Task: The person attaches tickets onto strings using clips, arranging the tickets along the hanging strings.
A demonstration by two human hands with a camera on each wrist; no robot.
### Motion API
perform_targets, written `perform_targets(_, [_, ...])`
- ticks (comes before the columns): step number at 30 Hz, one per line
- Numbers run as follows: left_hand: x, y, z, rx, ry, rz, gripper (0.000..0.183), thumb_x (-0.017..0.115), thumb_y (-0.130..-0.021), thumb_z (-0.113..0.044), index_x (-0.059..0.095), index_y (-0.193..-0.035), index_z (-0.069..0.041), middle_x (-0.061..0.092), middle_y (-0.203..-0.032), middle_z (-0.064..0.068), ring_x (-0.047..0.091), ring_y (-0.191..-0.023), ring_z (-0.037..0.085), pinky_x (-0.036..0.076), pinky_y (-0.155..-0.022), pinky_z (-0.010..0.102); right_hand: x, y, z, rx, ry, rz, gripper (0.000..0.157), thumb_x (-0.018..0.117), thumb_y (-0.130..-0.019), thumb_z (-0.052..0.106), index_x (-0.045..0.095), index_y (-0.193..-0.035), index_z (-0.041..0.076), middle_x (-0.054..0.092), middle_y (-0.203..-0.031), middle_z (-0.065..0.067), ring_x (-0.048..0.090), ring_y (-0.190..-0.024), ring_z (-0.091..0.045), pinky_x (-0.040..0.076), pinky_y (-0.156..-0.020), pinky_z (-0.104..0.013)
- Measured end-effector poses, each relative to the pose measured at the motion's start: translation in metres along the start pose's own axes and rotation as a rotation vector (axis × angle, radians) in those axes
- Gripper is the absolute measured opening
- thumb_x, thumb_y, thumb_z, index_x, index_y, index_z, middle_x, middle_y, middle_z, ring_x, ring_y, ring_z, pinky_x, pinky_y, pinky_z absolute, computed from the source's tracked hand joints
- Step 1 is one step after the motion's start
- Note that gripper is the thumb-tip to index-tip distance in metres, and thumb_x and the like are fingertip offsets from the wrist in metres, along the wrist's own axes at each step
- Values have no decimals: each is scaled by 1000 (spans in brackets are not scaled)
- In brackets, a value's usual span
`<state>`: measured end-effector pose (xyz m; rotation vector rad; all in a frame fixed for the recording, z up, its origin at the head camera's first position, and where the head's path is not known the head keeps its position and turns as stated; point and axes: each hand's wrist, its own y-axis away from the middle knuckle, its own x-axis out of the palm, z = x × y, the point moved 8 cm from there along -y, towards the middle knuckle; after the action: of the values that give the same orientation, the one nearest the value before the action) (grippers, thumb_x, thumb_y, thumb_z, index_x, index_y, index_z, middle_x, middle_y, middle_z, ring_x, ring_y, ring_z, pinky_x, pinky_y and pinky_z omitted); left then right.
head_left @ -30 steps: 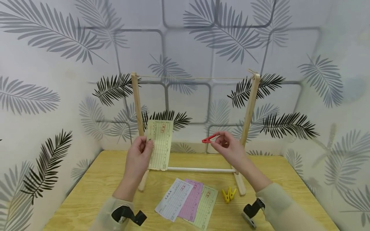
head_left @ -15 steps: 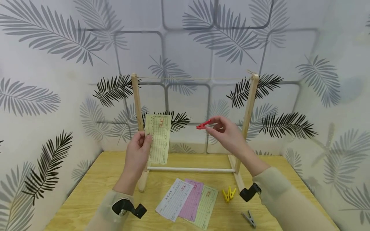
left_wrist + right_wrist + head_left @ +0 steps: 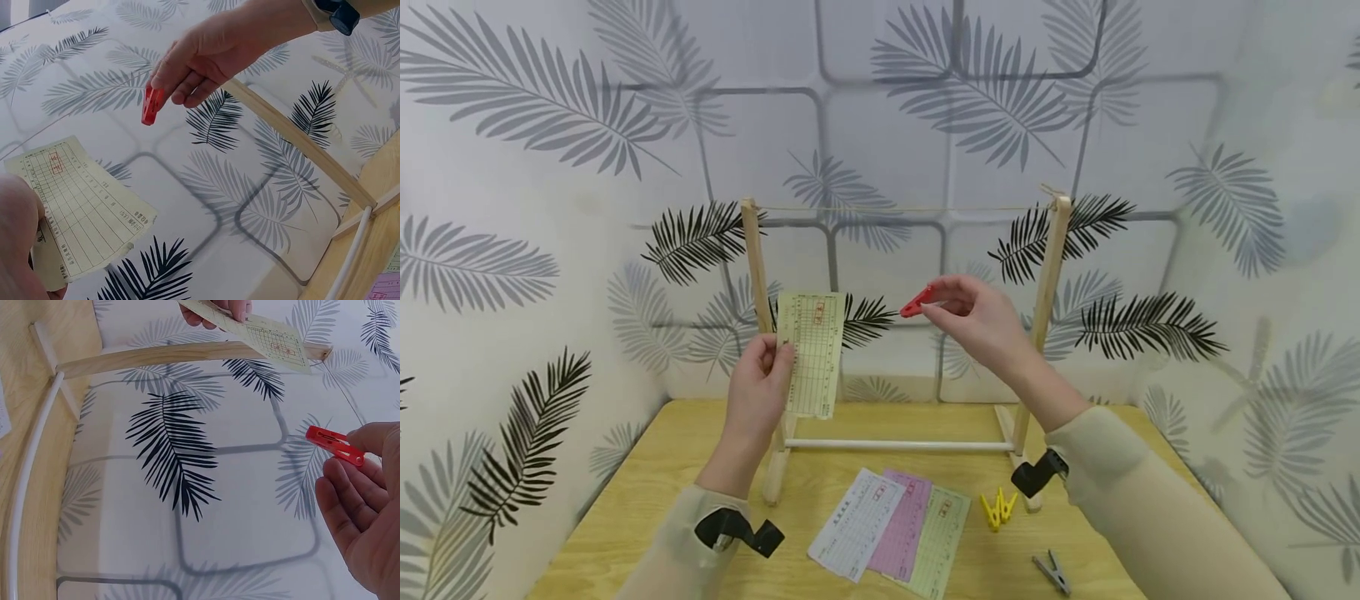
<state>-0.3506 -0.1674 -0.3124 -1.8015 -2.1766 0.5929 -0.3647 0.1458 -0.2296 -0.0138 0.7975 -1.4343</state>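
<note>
My left hand (image 3: 760, 383) pinches a pale yellow-green printed form (image 3: 811, 354) by its left edge, holding it upright beside the left post of the wooden frame. In the left wrist view the form (image 3: 81, 212) shows ruled lines and a red stamp. My right hand (image 3: 981, 321) pinches a red clothespin (image 3: 916, 302) between thumb and fingers, at about the height of the form's top and to its right. The right wrist view shows the clothespin (image 3: 334, 444) with its tip pointing away from the fingers. A thin string (image 3: 902, 208) runs between the post tops, above both hands.
The wooden frame's right post (image 3: 1051, 267) stands behind my right forearm, and a white rod (image 3: 898, 446) joins the posts low down. White (image 3: 856, 525), pink (image 3: 904, 525) and yellow-green (image 3: 942, 533) forms overlap on the table. Yellow clothespins (image 3: 998, 508) and a grey clothespin (image 3: 1052, 573) lie to the right.
My right hand has risen and moved left with the red clothespin, closer to the form. My left hand has lifted the form slightly.
</note>
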Motion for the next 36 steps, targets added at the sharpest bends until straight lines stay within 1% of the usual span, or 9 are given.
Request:
perform_targets(5, [0,-5,-3,18,-27,-6,15,61,-114,-14,65,-119,0,64,-93,12,56,-79,18,48,-69,26,0,-10,15,-47,-1,-12,39,79,-106,24,70,-139,7,78,-118,-8,71,-101,-22,55,-80,-30])
perform_targets(8, [0,-9,-3,26,-44,-4,15,60,-115,-14,65,-119,-1,63,-93,11,52,-79,18,46,-69,27,-1,-16,26,-88,14,-27,37,79,-105,26,71,-137,8,77,-115,-6,70,-99,-21,54,-78,-30])
perform_targets(11, [-1,-13,-2,37,-59,-2,16,59,-115,-15,65,-120,-1,65,-96,13,53,-80,18,46,-70,27,-1,-22,37,-132,30,-40,35,80,-105,26,72,-134,9,77,-114,-4,70,-98,-21,55,-81,-33])
perform_targets(14, [-3,-16,-4,54,-70,-11,16,59,-116,-15,65,-118,-1,65,-94,13,53,-79,17,46,-70,26,2,-30,48,-161,40,-36,32,80,-105,26,73,-133,11,78,-113,-3,72,-99,-20,56,-85,-37])
perform_targets(18, [-6,-20,-8,80,-72,-28,14,59,-115,-13,63,-113,-1,53,-83,5,46,-73,16,41,-67,27,7,-40,59,-169,42,-20,31,80,-105,26,73,-132,11,79,-115,-3,73,-103,-20,57,-90,-41])
perform_targets(21, [-5,-22,-10,75,-61,-23,14,59,-115,-14,62,-112,-1,48,-80,2,43,-71,16,39,-65,28,8,-47,64,-166,50,-21,33,79,-106,25,73,-134,10,80,-116,-2,74,-104,-21,56,-92,-42])
perform_targets(26, [-10,-28,-7,51,-65,-19,17,59,-116,-18,63,-115,-1,51,-82,2,45,-72,16,41,-65,29,11,-56,78,-179,59,-20,36,79,-106,24,71,-137,8,80,-120,-4,73,-106,-22,56,-97,-42])
perform_targets(30, [-15,-32,-8,65,-73,-39,16,59,-115,-16,64,-115,-1,53,-81,3,47,-71,16,42,-64,28,15,-64,90,-201,77,-20,35,79,-106,24,71,-136,9,79,-119,-4,72,-107,-21,56,-97,-41])
perform_targets(36, [-13,-38,-13,65,-47,-28,14,59,-115,-14,62,-112,-1,43,-78,1,39,-66,15,37,-63,29,19,-76,106,-218,88,-20,33,79,-106,22,71,-135,9,78,-117,-4,71,-104,-20,56,-92,-40])
